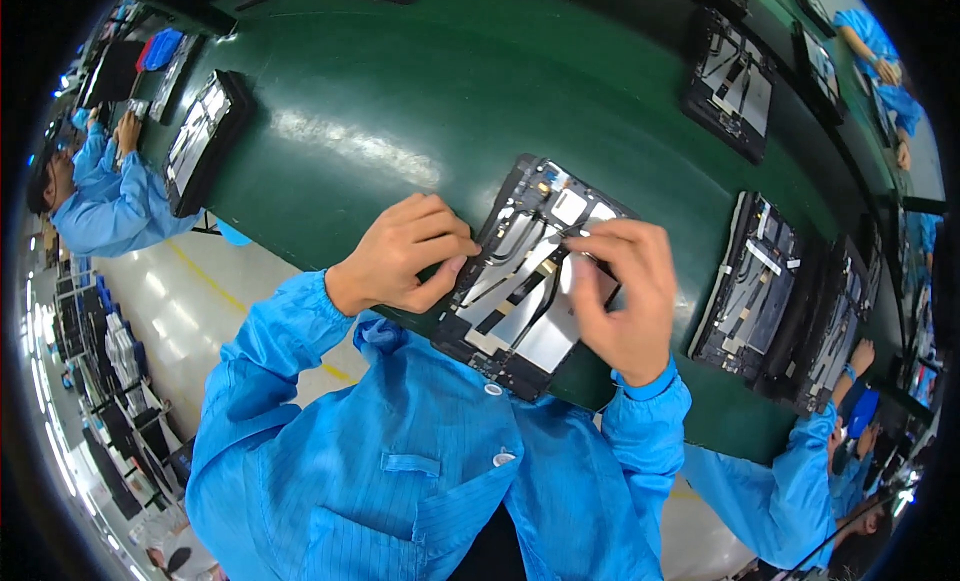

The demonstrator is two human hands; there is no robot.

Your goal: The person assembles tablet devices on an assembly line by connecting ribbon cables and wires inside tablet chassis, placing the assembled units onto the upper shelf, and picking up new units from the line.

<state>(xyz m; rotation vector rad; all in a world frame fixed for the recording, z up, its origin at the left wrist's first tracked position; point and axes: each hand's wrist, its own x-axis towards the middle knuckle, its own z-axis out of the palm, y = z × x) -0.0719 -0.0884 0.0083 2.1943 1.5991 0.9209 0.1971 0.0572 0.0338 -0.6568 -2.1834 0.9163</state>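
Note:
An opened tablet [550,339] lies tilted on the green table in front of me, its inside facing up. Black ribbon cables, silver panels and a white rectangular patch [569,207] show within its dark frame. At the tablet's left edge, my left hand [408,256] grips the frame with curled fingers, thumb and fingertips close together. Over the upper right part of the tablet, my right hand [630,291] is closed in a pinch. A pale, blurred bit shows by its fingertips, too unclear to name.
More opened tablets stand right [745,281], far right [735,81] and far left [203,141] on the green table [340,91]. Co-workers in blue sleeves sit at the left [120,211] and right [790,491]. A dark rail structure runs along the right side.

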